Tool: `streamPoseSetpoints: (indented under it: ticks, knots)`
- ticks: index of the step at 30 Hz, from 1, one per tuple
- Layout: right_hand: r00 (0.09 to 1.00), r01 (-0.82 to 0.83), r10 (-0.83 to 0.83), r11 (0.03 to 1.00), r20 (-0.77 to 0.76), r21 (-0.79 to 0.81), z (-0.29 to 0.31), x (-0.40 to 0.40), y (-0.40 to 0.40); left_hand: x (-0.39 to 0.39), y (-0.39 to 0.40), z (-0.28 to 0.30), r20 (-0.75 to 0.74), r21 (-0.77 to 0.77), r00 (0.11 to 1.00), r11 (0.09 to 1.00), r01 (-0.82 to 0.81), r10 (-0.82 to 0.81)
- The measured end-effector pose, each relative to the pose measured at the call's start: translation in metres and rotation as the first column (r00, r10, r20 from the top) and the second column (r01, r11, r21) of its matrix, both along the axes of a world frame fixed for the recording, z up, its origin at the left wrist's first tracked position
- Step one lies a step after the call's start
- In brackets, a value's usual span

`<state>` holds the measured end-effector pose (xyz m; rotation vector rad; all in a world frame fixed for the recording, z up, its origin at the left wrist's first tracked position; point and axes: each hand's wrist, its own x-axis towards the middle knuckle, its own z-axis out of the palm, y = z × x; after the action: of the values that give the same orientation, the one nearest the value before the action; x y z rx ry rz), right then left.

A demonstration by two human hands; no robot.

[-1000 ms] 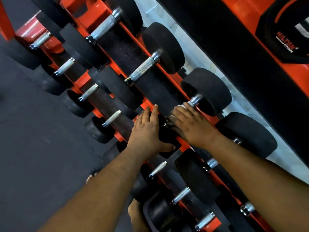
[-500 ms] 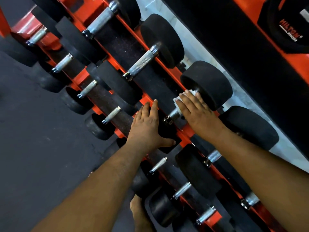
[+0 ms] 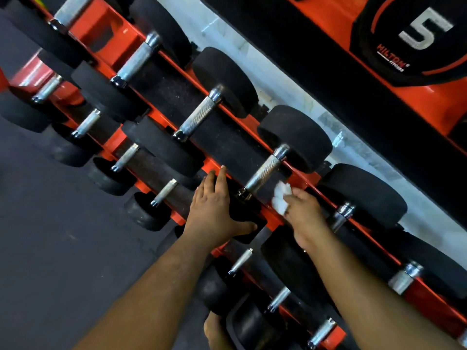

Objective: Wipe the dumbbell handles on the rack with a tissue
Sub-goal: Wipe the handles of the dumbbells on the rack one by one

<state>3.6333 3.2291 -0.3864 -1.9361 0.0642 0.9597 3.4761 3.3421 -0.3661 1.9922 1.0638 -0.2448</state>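
Orange steel rack [image 3: 271, 217] runs diagonally from far left to near right, tiers of black-headed dumbbells lying across its rails. Knurled metal handle [image 3: 262, 171] of one top-tier dumbbell lies bare at centre; its far head [image 3: 295, 138] sits toward the pale floor strip [image 3: 255, 59].

Left hand [image 3: 214, 210]: fingers straight and together, palm flat on the near black head [image 3: 246, 214] of that same dumbbell, thumb spread to the right along its near edge.

Right hand [image 3: 307, 217]: fingers curled, pinching a crumpled white tissue [image 3: 281, 198] at the fingertips. Tissue is just right of the handle's near end, close beside it; contact with the metal cannot be told.

Next handle [image 3: 341, 215] to the right is partly hidden behind the right wrist.

Far right: black weight plate [image 3: 414, 39] marked with a white "5" against an orange surface. Dark grey floor [image 3: 63, 236] at left.
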Motion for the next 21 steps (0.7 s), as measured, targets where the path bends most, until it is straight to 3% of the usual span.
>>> streamPoseSetpoints:
  ticks: [2, 5, 8, 11, 16, 19, 21]
  knots:
    - [0.892, 0.383, -0.325, 0.912, -0.313, 0.146, -0.005, 0.003, 0.031, 0.000, 0.000, 0.001, 0.001, 0.003, 1.000, 1.000, -0.001, 0.001]
    - [0.768, 0.579, -0.374, 0.752, -0.520, 0.314, -0.007, 0.019, 0.070, 0.000, 0.000, 0.000, -0.009, 0.003, 1.000, 1.000, -0.002, 0.002]
    - [0.844, 0.431, -0.210, 0.814, -0.494, 0.390, -0.013, 0.007, 0.074, 0.000, 0.000, -0.001, -0.012, 0.009, 1.000, 1.000, 0.003, -0.002]
    - [0.844, 0.307, -0.044, 0.858, -0.535, 0.413, -0.016, -0.004, 0.062, 0.000, 0.000, 0.001, -0.007, -0.003, 1.000, 1.000, 0.008, -0.008]
    - [0.873, 0.363, -0.161, 0.845, -0.460, 0.393, -0.013, 0.008, 0.074, 0.000, 0.000, 0.001, -0.015, -0.008, 1.000, 1.000, 0.014, -0.014]
    - [0.920, 0.137, -0.040, 0.964, -0.389, 0.226, -0.022, -0.015, 0.063, 0.000, 0.001, 0.002, -0.017, -0.012, 1.000, 1.000, 0.008, -0.008]
    - [0.971, -0.074, 0.080, 0.997, -0.226, 0.037, -0.022, -0.023, 0.049, 0.000, 0.001, -0.001, -0.018, -0.009, 1.000, 1.000, 0.004, -0.004]
